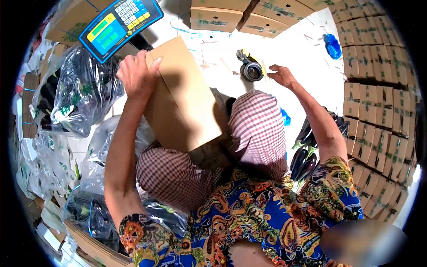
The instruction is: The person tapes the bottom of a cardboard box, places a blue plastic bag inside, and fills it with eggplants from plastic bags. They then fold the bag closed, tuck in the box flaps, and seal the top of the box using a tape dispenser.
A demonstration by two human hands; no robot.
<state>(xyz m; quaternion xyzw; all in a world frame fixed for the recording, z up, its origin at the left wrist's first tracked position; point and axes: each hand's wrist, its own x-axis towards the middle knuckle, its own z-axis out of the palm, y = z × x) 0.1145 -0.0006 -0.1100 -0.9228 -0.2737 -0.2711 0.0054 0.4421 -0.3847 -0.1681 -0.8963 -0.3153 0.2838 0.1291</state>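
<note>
My left hand [138, 74] grips the upper left edge of a closed cardboard box [184, 98], thumb on its top face and fingers over the side. The box stands in front of my knees, its near end by my left knee. My right hand [281, 75] is held out over the floor with its fingers apart and nothing in them. Just left of those fingers lies what looks like a tape dispenser [251, 70] with a dark round roll and yellow parts. A digital scale display [122, 26] with a keypad rises beyond my left hand.
Clear plastic bags [82, 91] of dark eggplants crowd the left side. Loose eggplants [304, 161] lie beside my right knee. Stacked cartons [378, 98] line the right, and more boxes [218, 18] stand at the back. A blue plastic bundle [332, 46] is on the floor.
</note>
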